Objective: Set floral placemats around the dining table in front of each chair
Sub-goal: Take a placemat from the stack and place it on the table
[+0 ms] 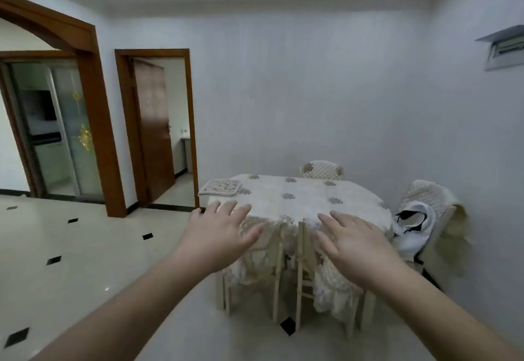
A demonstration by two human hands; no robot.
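A dining table [306, 199] under a cream floral tablecloth stands ahead near the far wall. A stack of floral placemats [220, 187] lies on its left far corner. My left hand [218, 236] and my right hand [357, 244] are stretched out in front of me, fingers spread and holding nothing, short of the table's near edge. Two chairs [283, 270] are pushed in at the near side, a third chair [323, 169] stands behind the table, and another chair [431, 199] stands at the right.
A white bag with black straps [414, 224] sits on the right chair. An open wooden door [153, 131] and an arched opening [56, 31] are on the left. Glossy tiled floor [71, 261] spreads to my left.
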